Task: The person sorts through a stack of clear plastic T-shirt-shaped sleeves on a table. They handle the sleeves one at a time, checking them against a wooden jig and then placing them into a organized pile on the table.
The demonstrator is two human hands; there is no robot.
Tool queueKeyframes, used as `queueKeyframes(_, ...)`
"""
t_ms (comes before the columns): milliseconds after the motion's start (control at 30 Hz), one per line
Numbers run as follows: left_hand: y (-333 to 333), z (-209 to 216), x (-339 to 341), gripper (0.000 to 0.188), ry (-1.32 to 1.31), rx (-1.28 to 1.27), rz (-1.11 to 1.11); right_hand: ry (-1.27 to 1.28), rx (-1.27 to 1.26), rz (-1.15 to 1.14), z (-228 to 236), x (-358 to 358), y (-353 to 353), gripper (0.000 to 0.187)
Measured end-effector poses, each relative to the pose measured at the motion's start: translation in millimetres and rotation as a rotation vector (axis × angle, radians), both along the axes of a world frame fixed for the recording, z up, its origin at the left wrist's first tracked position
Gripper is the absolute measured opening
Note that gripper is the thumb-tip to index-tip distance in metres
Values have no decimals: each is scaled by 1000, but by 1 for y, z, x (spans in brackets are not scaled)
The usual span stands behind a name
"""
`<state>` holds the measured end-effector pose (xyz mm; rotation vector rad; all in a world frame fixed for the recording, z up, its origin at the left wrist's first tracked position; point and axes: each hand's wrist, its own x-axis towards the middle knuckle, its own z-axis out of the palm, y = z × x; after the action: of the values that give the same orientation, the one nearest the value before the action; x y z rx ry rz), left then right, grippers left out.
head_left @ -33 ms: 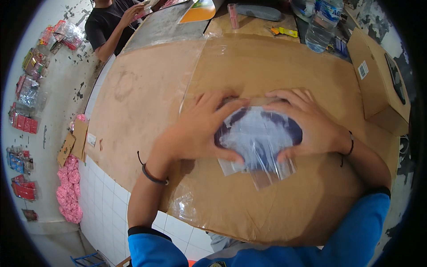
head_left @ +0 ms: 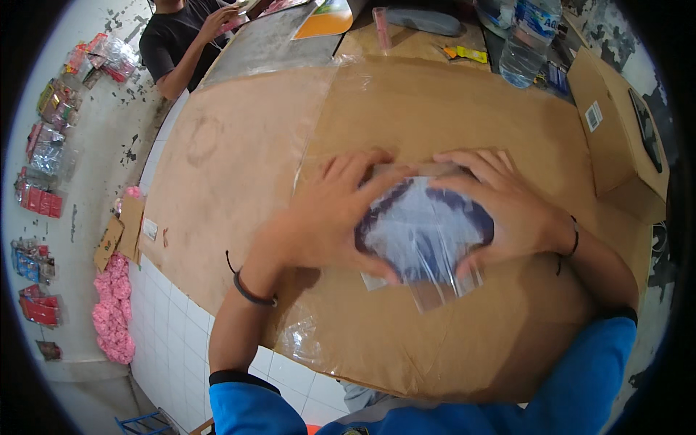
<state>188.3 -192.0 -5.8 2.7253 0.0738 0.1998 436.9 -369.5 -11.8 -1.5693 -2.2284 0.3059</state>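
Note:
A dark blue and whitish bundle wrapped in clear plastic lies on the brown cardboard table cover in front of me. From its left side my left hand is curved round it, thumb at the near edge and fingers over the far edge. My right hand grips the opposite side in the same way. Loose flaps of clear film stick out toward me below the thumbs. What the bundle contains cannot be made out through the shiny plastic. Both hands are slightly blurred.
An open cardboard box stands at the right edge, near a large water bottle. Yellow sachets and a pink slim container lie at the back. Another person works at the far left. Packets hang along the left wall.
My left hand has shifted slightly right and toward me along the bundle. Less of the clear flap shows beside its thumb. The right hand has barely moved.

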Motion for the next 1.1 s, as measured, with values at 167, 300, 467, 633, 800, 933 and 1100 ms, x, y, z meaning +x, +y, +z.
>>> queueKeyframes(167,-9,2,-1,102,25,53,-12,13,-24,47,2,4,3,87)
queueKeyframes(300,3,-2,-1,97,38,-24,-8,88,-38,-2,-9,10,6,88)
queueKeyframes(467,3,-5,-2,98,21,-39,-26,97,-153,109,10,10,10,86)
queueKeyframes(633,7,-9,-2,97,22,-111,-44,52,-152,60,2,8,10,85)
queueKeyframes(800,7,-8,1,95,36,-123,-24,57,-135,25,-1,8,8,84)
queueKeyframes(933,6,-9,1,96,19,-89,-23,80,-139,13,1,10,9,87)
queueKeyframes(1100,4,-11,-1,98,8,-102,-6,162,-134,75,2,17,11,91)
